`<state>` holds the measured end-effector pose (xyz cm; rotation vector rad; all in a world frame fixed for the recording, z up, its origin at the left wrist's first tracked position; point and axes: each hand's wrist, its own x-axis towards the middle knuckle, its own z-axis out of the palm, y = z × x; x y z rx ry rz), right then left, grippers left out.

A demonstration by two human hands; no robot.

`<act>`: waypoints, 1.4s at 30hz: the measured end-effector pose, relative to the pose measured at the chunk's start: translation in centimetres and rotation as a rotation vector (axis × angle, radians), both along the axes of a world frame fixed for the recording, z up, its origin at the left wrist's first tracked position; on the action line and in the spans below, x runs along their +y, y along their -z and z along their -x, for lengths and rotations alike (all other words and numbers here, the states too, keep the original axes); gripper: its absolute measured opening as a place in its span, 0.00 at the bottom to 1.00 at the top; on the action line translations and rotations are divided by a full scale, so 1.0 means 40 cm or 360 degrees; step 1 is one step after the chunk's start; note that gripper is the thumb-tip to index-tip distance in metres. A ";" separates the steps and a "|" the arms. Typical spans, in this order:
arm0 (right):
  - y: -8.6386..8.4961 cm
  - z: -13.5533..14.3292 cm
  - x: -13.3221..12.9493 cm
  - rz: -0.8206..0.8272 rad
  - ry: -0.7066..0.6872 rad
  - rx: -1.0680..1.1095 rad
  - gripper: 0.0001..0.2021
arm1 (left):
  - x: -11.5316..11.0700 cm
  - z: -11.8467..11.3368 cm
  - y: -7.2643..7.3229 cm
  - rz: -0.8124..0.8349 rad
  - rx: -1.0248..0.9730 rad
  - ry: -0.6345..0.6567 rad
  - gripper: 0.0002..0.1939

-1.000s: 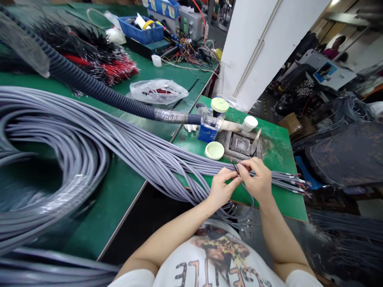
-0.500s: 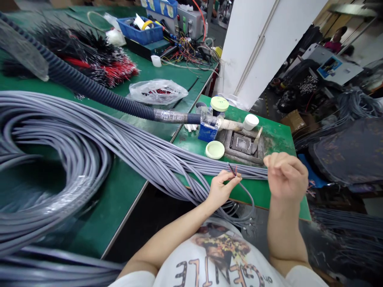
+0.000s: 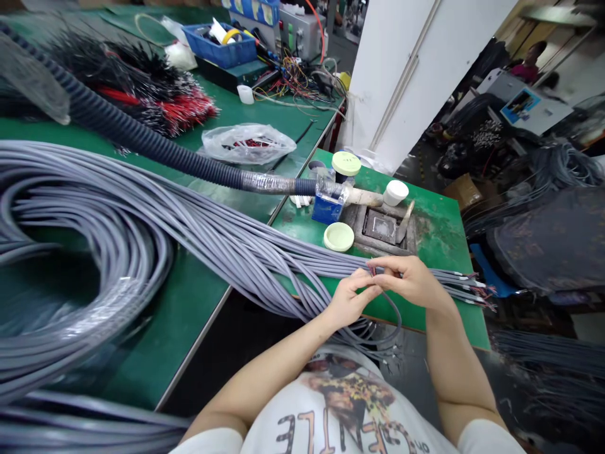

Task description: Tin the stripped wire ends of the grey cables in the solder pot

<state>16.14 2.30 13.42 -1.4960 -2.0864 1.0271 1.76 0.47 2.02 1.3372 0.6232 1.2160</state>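
Note:
My left hand (image 3: pixel 352 296) is closed around the end of one grey cable (image 3: pixel 393 309), whose thin coloured wires (image 3: pixel 372 270) stick up past the fingertips. My right hand (image 3: pixel 409 280) meets it from the right, thumb and fingers pinched on those wires. Which wires it grips is hidden by the fingers. Behind both hands a bundle of grey cables (image 3: pixel 265 243) runs across the bench, its stripped ends (image 3: pixel 479 291) lying to the right.
A solder pot (image 3: pixel 384 227) with a scraper (image 3: pixel 405 222) on it sits beyond my hands. Around it are a pale green lid (image 3: pixel 339 237), a white jar (image 3: pixel 396 192) and a blue box (image 3: pixel 327 208). A ribbed hose (image 3: pixel 189 162) crosses above the bench; coiled cable (image 3: pixel 108 315) fills the left.
My right hand has come down and left from the raised position and now meets the wires at my left fingertips. My left hand has stayed in place with the cable.

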 end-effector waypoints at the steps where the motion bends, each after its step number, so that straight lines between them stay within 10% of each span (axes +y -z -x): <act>1: -0.005 -0.001 0.008 0.0074 -0.0085 0.0012 0.12 | 0.000 0.002 0.000 -0.0013 -0.0009 0.0027 0.12; 6: -0.004 0.005 0.027 0.0224 -0.0248 0.0188 0.11 | 0.005 0.006 0.005 0.0057 -0.0013 0.0081 0.13; 19: 0.113 0.046 -0.052 -0.1042 0.0214 -0.0297 0.10 | 0.032 0.012 -0.007 0.0634 -0.0253 -0.0199 0.16; 31: 0.050 0.031 0.010 -0.0290 0.0270 0.0176 0.12 | 0.015 0.001 0.006 0.0329 0.0017 -0.0206 0.15; 42: 0.050 0.083 0.008 -0.0543 0.0159 0.0154 0.08 | 0.018 0.002 0.010 0.0118 0.0041 -0.0241 0.12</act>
